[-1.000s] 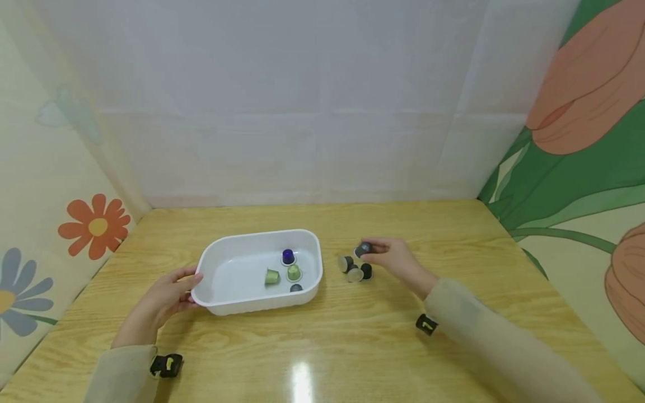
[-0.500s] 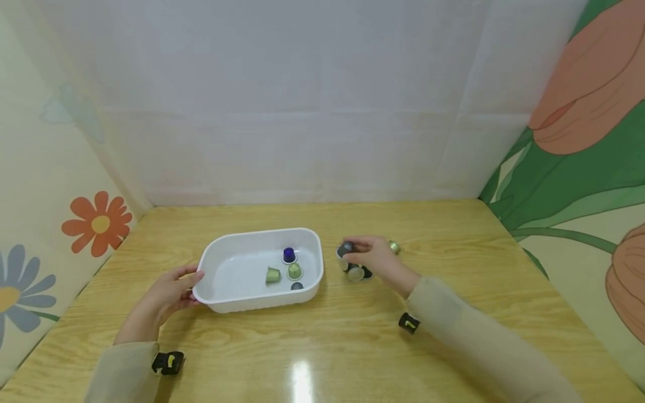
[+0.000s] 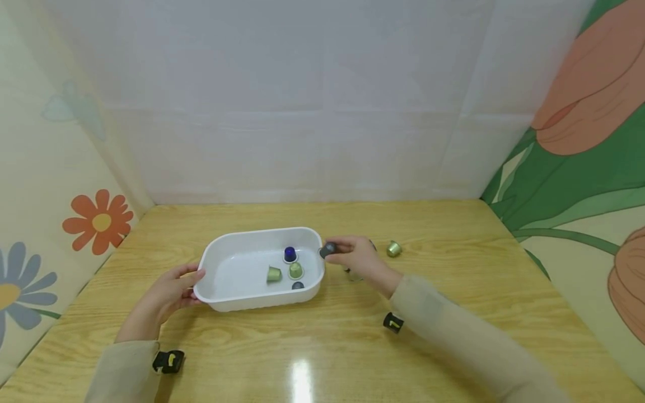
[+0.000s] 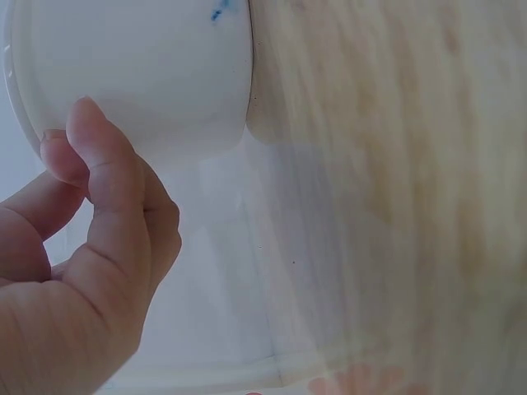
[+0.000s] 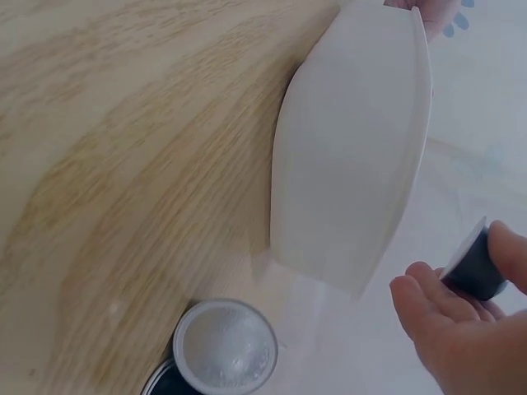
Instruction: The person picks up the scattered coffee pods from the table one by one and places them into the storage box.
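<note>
My left hand (image 3: 170, 295) grips the left end of a white tub (image 3: 211, 305), its thumb over the rim and its fingers under it. Between thumb and fingers my right hand (image 3: 364, 261) pinches a dark grey coffee capsule (image 3: 329, 249), held at the tub's right rim. In the right wrist view this coffee capsule (image 5: 478, 267) shows tilted, above the level of the table. Inside the tub lie a blue capsule (image 3: 289, 254), two green capsules (image 3: 295, 271) and a dark grey capsule (image 3: 298, 285) partly hidden by the near wall.
Several capsules (image 3: 355, 276) lie on the wooden table (image 3: 262, 347) under my right hand, mostly hidden by it. Another green capsule (image 3: 394, 249) lies behind that hand, to its right. A white cloth (image 3: 322, 112) hangs at the table's far edge.
My right hand has lifted the dark grey capsule from the pile and carried it left to the tub's rim. The green capsule behind it has come into view. My left hand keeps its hold.
</note>
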The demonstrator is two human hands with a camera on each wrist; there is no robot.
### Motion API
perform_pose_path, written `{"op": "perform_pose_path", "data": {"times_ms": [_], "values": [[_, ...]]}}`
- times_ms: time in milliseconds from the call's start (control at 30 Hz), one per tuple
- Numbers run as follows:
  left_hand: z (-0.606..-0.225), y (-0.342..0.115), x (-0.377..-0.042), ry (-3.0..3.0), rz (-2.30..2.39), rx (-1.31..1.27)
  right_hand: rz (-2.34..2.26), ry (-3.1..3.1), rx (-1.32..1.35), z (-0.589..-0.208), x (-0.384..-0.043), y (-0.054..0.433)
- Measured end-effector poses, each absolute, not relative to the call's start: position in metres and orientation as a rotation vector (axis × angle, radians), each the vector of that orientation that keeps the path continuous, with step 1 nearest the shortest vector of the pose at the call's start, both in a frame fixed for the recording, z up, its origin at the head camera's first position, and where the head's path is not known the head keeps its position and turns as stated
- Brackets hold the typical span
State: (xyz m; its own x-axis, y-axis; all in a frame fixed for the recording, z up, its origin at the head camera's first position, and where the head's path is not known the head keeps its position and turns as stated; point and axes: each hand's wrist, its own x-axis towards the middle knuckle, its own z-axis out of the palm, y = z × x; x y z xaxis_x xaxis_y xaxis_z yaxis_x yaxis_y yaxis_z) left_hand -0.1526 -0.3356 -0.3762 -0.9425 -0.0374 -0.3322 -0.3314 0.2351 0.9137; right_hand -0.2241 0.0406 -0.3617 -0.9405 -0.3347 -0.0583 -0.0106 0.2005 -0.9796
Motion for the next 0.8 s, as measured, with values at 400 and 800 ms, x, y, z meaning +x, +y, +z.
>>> {"op": "perform_pose_path", "data": {"times_ms": [400, 800], "values": [[-0.378, -0.338, -0.154, 2.271, 1.76, -0.347, -1.794, 2.157, -0.376, -0.358, -0.219, 0.018], [-0.378, -0.336, -0.153, 2.268, 1.767, -0.357, -1.754, 2.133, -0.436, -0.355, -0.216, -0.008]]}}
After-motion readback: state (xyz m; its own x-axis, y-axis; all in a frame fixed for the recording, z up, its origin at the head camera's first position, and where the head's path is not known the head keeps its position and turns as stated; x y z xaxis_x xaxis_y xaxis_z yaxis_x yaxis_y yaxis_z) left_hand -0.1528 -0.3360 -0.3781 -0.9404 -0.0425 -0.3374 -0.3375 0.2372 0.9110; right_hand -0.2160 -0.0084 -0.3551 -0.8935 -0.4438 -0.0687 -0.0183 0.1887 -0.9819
